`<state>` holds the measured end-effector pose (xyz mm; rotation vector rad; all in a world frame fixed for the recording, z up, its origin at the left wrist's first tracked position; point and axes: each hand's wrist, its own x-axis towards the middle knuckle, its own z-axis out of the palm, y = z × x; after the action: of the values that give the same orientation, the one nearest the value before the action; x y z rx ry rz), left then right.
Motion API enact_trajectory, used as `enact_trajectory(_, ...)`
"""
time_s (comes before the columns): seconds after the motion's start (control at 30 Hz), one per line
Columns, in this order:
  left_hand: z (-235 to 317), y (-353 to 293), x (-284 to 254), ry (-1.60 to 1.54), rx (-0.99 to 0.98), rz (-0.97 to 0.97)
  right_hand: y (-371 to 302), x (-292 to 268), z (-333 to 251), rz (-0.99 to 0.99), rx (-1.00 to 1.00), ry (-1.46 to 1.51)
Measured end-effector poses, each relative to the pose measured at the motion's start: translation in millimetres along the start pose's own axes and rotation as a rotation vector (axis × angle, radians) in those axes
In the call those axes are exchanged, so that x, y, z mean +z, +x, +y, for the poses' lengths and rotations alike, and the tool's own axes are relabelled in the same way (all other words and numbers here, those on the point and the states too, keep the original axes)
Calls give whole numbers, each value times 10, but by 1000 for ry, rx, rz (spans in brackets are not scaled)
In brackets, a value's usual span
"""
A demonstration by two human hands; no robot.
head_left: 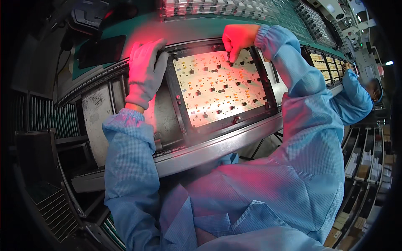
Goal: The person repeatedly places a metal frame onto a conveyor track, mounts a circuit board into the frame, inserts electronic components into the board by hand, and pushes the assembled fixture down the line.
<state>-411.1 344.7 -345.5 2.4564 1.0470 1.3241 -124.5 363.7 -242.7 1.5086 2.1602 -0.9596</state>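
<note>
A pale circuit board (197,113) dotted with small black and orange parts sits in a dark carrier frame (179,112). My right hand (239,39), bare, reaches over the board's far edge. Its thumb and fingers pinch a small black component (228,55) just above or on the board; contact is hard to tell. My left hand (144,73) wears a light grey glove and lies over the conveyor's far rail, left of the frame. Its thumb stands apart from the extended fingers, and I see nothing held. Red light falls on both hands.
A metal conveyor rail (217,146) runs along the near side. Clear plastic trays of parts (234,7) stand beyond the line. A black flat object (101,51) lies on the green mat at far left. Another person (355,94) works at more boards on the right.
</note>
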Motion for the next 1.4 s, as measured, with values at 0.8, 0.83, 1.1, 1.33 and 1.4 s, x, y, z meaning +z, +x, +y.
enact_trajectory(0.8, 1162, 893, 797, -115, -38, -545, 675, -1415, 2133, 1165, 273, -494)
enact_trajectory(0.83, 1159, 951, 857, -79, -83, -643, 756, -1454, 2329, 1044, 184, -739)
enact_trajectory(1.1, 995, 1392, 826, 270, -261, -1056, 1021, -1396, 1536, 1318, 148, -401)
enact_trajectory(1.33, 856, 1044, 837, 14, -219, -775, 1100, -1518, 1497, 1258, 176, -353)
enact_trajectory(1.4, 945, 780, 880, 33, -186, -642, 1113, -1491, 1481, 1212, 255, -283)
